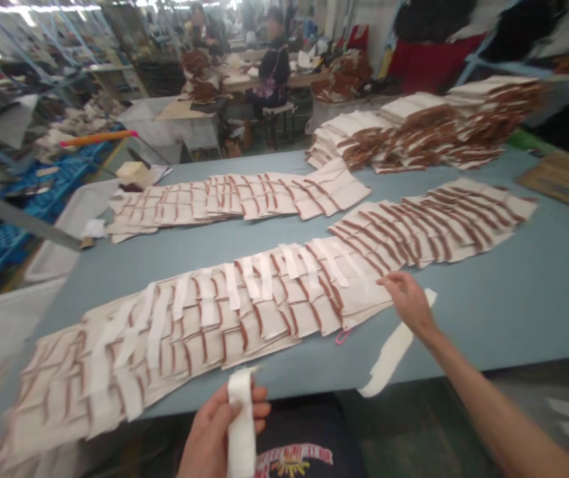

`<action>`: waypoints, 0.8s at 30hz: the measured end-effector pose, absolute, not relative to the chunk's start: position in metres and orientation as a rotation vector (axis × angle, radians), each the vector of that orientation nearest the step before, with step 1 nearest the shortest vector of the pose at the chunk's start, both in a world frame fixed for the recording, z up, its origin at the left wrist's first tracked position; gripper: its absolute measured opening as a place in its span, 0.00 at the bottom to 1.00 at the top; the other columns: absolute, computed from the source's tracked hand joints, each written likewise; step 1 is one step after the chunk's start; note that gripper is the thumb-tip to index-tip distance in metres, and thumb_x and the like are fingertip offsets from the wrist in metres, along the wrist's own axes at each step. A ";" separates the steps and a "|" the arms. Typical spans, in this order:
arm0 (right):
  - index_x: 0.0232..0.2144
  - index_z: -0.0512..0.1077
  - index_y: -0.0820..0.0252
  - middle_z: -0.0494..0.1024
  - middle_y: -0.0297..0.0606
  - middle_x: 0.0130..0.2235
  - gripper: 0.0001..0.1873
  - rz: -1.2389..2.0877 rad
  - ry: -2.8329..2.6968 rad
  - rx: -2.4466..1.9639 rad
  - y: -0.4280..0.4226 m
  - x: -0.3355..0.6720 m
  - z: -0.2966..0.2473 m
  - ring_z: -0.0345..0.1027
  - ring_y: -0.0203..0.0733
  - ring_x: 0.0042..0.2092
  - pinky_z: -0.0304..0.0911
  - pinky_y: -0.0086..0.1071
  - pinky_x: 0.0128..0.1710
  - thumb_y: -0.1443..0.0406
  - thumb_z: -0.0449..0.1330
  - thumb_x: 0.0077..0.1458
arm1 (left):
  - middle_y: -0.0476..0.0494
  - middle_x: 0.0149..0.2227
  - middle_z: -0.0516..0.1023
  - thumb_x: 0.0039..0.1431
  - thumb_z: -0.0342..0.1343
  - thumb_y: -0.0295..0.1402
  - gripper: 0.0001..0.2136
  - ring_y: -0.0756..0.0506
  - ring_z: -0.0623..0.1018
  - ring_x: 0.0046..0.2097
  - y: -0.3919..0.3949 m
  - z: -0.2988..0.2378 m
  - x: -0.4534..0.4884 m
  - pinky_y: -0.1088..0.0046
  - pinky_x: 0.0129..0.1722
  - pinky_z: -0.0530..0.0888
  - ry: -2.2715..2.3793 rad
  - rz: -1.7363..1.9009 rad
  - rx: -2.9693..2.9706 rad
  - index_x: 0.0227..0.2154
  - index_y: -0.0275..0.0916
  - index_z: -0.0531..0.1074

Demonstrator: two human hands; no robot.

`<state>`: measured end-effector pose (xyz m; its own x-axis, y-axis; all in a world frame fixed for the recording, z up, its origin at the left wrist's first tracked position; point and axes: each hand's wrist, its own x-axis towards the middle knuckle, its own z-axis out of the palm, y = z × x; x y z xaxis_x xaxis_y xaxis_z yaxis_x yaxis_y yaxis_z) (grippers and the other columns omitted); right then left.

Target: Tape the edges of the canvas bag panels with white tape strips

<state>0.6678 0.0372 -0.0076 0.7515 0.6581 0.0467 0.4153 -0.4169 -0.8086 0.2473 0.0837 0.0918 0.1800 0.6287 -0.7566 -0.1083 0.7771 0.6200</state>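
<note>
A white fabric strip [241,425] hangs from my left hand [219,425], its thumb pressing the strip against the fingers in front of my lap. My right hand [408,302] is pinched closed at the edge of a cream fabric panel [358,285]; what its fingertips hold is too blurred to make out. Under the right wrist, another white strip [396,348] lies over the table's near edge. Overlapping cream panels with brown bands [264,318] run in a long row, and several white strips [208,299] lie spaced across them. A small pink loop [342,336] sits beside the row.
The blue-grey table [488,312] bears a second row of panels [244,196], banded panels [463,219] on the right and tall stacks [428,123] behind. A brown cardboard piece [568,179] lies far right. White bins [5,338] stand left. A person [271,66] sits beyond the table.
</note>
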 end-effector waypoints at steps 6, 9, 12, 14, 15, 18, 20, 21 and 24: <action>0.37 0.74 0.55 0.83 0.40 0.36 0.14 0.530 -1.164 -1.905 0.030 0.526 0.062 0.78 0.50 0.38 0.70 0.40 0.40 0.52 0.63 0.57 | 0.28 0.45 0.85 0.60 0.59 0.31 0.14 0.40 0.85 0.38 0.086 0.128 0.227 0.67 0.38 0.81 1.041 0.605 0.335 0.47 0.31 0.76; 0.39 0.74 0.54 0.82 0.36 0.36 0.06 0.413 -1.588 -1.624 0.034 0.441 0.102 0.78 0.44 0.35 0.70 0.35 0.36 0.60 0.62 0.61 | 0.29 0.44 0.85 0.64 0.55 0.29 0.13 0.40 0.86 0.40 0.082 0.137 0.202 0.65 0.40 0.80 0.996 0.645 0.291 0.50 0.31 0.73; 0.42 0.71 0.56 0.82 0.37 0.38 0.05 0.260 -1.837 -1.294 0.043 0.370 0.132 0.77 0.43 0.40 0.70 0.35 0.42 0.66 0.61 0.62 | 0.32 0.42 0.86 0.64 0.54 0.29 0.13 0.40 0.85 0.40 0.075 0.145 0.175 0.67 0.41 0.79 0.940 0.710 0.286 0.50 0.32 0.74; 0.42 0.71 0.57 0.81 0.38 0.39 0.06 0.233 -1.934 -1.141 0.050 0.336 0.145 0.75 0.43 0.41 0.69 0.35 0.43 0.69 0.61 0.62 | 0.35 0.41 0.86 0.62 0.57 0.29 0.12 0.42 0.84 0.40 0.070 0.149 0.156 0.70 0.39 0.78 0.877 0.776 0.304 0.47 0.33 0.76; 0.41 0.71 0.57 0.80 0.38 0.38 0.06 0.229 -1.977 -1.090 0.053 0.322 0.149 0.74 0.42 0.41 0.69 0.35 0.42 0.70 0.62 0.62 | 0.37 0.40 0.86 0.61 0.58 0.30 0.12 0.42 0.84 0.40 0.068 0.151 0.147 0.72 0.39 0.77 0.848 0.809 0.316 0.46 0.33 0.77; 0.39 0.71 0.59 0.79 0.38 0.36 0.03 0.188 -2.109 -1.008 0.058 0.292 0.153 0.70 0.43 0.38 0.66 0.36 0.39 0.70 0.62 0.62 | 0.40 0.41 0.85 0.57 0.62 0.30 0.11 0.42 0.82 0.44 0.062 0.156 0.122 0.74 0.40 0.76 0.796 0.877 0.336 0.43 0.34 0.79; 0.38 0.72 0.60 0.78 0.39 0.36 0.03 0.156 -2.180 -0.990 0.060 0.278 0.151 0.68 0.44 0.36 0.64 0.38 0.37 0.70 0.63 0.61 | 0.42 0.40 0.85 0.56 0.63 0.31 0.11 0.43 0.82 0.45 0.058 0.158 0.108 0.73 0.42 0.75 0.779 0.897 0.325 0.42 0.35 0.80; 0.38 0.72 0.60 0.78 0.39 0.36 0.03 0.144 -2.201 -0.987 0.060 0.272 0.149 0.67 0.45 0.36 0.63 0.38 0.37 0.70 0.64 0.61 | 0.42 0.40 0.85 0.56 0.64 0.31 0.11 0.43 0.81 0.44 0.057 0.157 0.102 0.74 0.42 0.75 0.771 0.904 0.314 0.42 0.35 0.80; 0.37 0.73 0.60 0.78 0.39 0.36 0.03 0.120 -2.246 -0.984 0.061 0.258 0.144 0.67 0.45 0.37 0.61 0.39 0.38 0.71 0.64 0.60 | 0.44 0.39 0.84 0.56 0.63 0.30 0.09 0.46 0.80 0.42 0.056 0.155 0.086 0.76 0.44 0.74 0.761 0.936 0.280 0.40 0.36 0.80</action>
